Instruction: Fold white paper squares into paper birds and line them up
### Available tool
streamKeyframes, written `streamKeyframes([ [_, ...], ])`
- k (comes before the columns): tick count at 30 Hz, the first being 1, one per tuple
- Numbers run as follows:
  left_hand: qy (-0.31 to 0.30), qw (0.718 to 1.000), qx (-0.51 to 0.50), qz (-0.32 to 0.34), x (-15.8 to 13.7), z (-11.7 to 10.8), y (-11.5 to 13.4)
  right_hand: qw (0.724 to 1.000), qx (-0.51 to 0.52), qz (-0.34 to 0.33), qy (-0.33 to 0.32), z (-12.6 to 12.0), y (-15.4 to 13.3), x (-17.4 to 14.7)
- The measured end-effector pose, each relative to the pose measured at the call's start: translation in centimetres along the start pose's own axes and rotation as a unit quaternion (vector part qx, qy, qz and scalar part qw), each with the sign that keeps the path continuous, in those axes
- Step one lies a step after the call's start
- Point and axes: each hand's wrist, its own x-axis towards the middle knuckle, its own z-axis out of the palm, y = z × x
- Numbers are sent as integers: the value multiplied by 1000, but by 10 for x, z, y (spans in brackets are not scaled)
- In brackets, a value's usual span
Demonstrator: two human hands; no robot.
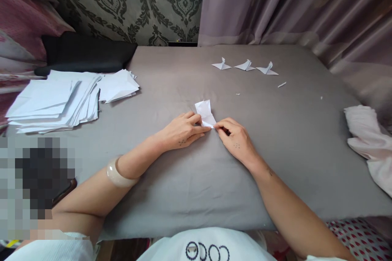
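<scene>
A small folded sheet of white paper [203, 110] lies on the grey cloth in front of me, its upper part spread flat and its lower edge creased. My left hand [185, 130] presses on the paper's lower left, index finger stretched along the bottom edge and the other fingers bent. At the lower right corner, my right hand [234, 136] pinches the paper between thumb and fingertips. A pale bangle [118, 173] circles my left forearm. The fingers cover part of the paper's lower edge.
Several white sheets are stacked in a pile [58, 100] at the left, with a smaller pile [118, 85] beside it. Three folded paper birds [245, 65] stand at the back right, near paper scraps [281, 84]. A whitish cloth [364, 134] lies at the right edge.
</scene>
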Motion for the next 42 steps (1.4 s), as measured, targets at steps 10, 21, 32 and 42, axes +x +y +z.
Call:
streamKeyframes([
  [10,24,998,54,12,1,9,2,996,22,84,28,6,-3,3],
  [21,342,917,198,-62,2,2,4,945,-218,-200,143,1,-12,2],
  [32,126,979,160,27,-1,5,14,949,-281,-139,19,-6,-11,-14],
  [42,70,993,73,63,-1,-1,13,967,-227,-111,3,-7,-15,-15],
])
